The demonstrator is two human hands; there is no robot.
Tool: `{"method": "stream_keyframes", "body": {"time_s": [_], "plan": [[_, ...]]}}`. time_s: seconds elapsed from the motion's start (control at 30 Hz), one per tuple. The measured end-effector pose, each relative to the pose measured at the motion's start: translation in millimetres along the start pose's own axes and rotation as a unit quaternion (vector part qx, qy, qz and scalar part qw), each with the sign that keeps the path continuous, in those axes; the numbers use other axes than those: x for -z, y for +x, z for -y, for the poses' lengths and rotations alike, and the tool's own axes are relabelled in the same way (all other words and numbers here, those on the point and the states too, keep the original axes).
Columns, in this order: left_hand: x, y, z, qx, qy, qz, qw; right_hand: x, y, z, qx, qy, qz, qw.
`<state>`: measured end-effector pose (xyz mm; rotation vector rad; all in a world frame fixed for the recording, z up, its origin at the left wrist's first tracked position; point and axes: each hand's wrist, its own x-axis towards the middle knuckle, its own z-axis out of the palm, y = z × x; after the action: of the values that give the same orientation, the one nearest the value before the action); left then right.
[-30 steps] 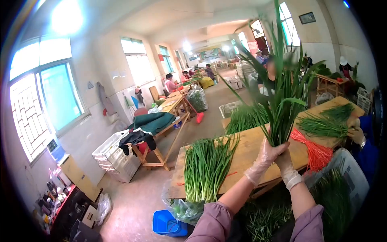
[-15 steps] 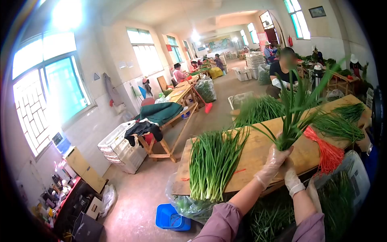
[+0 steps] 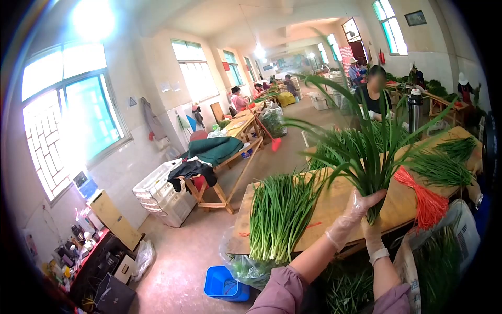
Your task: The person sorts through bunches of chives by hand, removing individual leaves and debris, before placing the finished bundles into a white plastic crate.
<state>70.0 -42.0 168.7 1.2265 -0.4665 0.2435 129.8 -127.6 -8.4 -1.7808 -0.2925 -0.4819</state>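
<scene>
A bunch of long green leafy stalks [image 3: 372, 170] stands upright above the wooden table's near edge, its tips fanned out. My left hand [image 3: 361, 209], in a clear glove, is wrapped round its lower part. Just below, my right hand [image 3: 372, 235], gloved too, is at the bunch's bottom end; its fingers are mostly hidden behind the stalks. To the left, a flat pile of green stalks [image 3: 282, 217] lies on the table [image 3: 329, 206]. Red strings [image 3: 424, 201] hang over the table edge to the right of my hands.
Across the table a person [image 3: 375, 91] in black sits near more greens and a thermos [image 3: 415, 111]. Below the table are a blue bin [image 3: 226, 285] and a sack of greens [image 3: 442, 261]. White crates [image 3: 164, 193] stand at the left.
The bunch's leaves have spread out and leaned left. My hands have shifted slightly, with the right now lower beneath the bunch. The camera view has turned a little.
</scene>
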Motion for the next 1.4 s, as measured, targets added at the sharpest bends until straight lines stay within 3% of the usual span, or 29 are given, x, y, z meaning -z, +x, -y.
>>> {"method": "stream_keyframes", "body": {"time_s": [0.07, 0.13, 0.17, 0.2, 0.27, 0.3, 0.33, 0.37, 0.4, 0.47, 0.5, 0.53, 0.57, 0.6, 0.63, 0.67, 0.7, 0.73, 0.9, 0.97, 1.07, 1.2, 1.27, 1.33, 1.4], "plan": [[-1, 6, 0, -0.018, 0.03, 0.006, 0.999, -3, -1, -30, -0.056, -0.059, 0.037, 0.996], [-7, 12, -3, -0.148, 0.023, -0.089, 0.985, -7, -7, -59, -0.025, 0.071, 0.034, 0.997], [-7, 11, -3, -0.108, 0.001, -0.086, 0.99, -10, -7, -72, 0.049, -0.087, -0.023, 0.995], [-9, 15, -3, -0.107, -0.002, -0.084, 0.991, -5, -10, -61, 0.049, -0.09, -0.025, 0.994], [-14, 26, -2, -0.177, 0.042, -0.095, 0.979, 6, -32, -27, -0.061, -0.055, 0.004, 0.997], [-7, 44, 16, -0.229, 0.188, -0.147, 0.944, 5, -33, -52, 0.04, -0.101, 0.003, 0.994], [-17, 48, -1, -0.255, 0.177, -0.134, 0.941, 12, -42, -25, 0.036, -0.103, 0.004, 0.994], [-19, 58, -9, -0.214, 0.157, -0.106, 0.958, 21, -56, 7, -0.077, 0.082, 0.076, 0.991], [-18, 69, -12, -0.175, 0.135, -0.075, 0.972, 31, -67, 44, -0.182, 0.263, 0.141, 0.937], [-11, 74, -18, -0.053, 0.201, -0.088, 0.974, 49, -91, 91, -0.287, 0.268, 0.24, 0.888], [-2, 71, -15, 0.009, 0.183, -0.085, 0.979, 51, -98, 78, -0.327, 0.354, 0.298, 0.824], [19, 76, 1, -0.005, 0.181, -0.064, 0.981, 49, -108, 60, -0.364, 0.438, 0.345, 0.746], [39, 73, 10, 0.093, 0.118, -0.069, 0.986, 47, -115, 53, -0.409, 0.506, 0.307, 0.695], [11, 36, -37, 0.159, 0.137, -0.122, 0.97, 42, -122, 40, -0.429, 0.563, 0.271, 0.653], [61, 42, 29, 0.005, 0.269, -0.178, 0.947, 40, -124, 30, -0.5, 0.638, 0.193, 0.553], [78, 37, 33, 0.003, 0.328, -0.161, 0.931, 41, -126, 20, -0.477, 0.666, 0.225, 0.528], [85, 14, 28, 0.049, 0.271, -0.146, 0.95, 41, -126, 15, -0.45, 0.674, 0.246, 0.531], [86, -13, 21, 0.096, 0.213, -0.136, 0.963, 46, -123, 25, -0.493, 0.676, 0.222, 0.502], [103, -146, 32, 0.33, 0.187, -0.061, 0.923, 55, -136, 30, -0.475, 0.673, 0.207, 0.527], [95, -181, 58, 0.366, 0.1, -0.037, 0.924, 55, -144, 21, -0.436, 0.715, 0.254, 0.483], [77, -210, 93, 0.415, -0.001, -0.031, 0.909, 57, -164, 25, -0.453, 0.723, 0.265, 0.449], [49, -220, 107, 0.458, -0.061, 0.006, 0.887, 61, -206, 20, -0.468, 0.687, 0.287, 0.476], [42, -222, 108, 0.429, -0.219, 0.169, 0.86, 68, -224, 26, -0.468, 0.678, 0.318, 0.468], [31, -233, 119, 0.44, -0.358, 0.122, 0.814, 71, -247, 29, -0.475, 0.659, 0.318, 0.488], [22, -246, 131, 0.424, -0.41, 0.128, 0.797, 66, -271, 22, -0.467, 0.704, 0.35, 0.406]]}}
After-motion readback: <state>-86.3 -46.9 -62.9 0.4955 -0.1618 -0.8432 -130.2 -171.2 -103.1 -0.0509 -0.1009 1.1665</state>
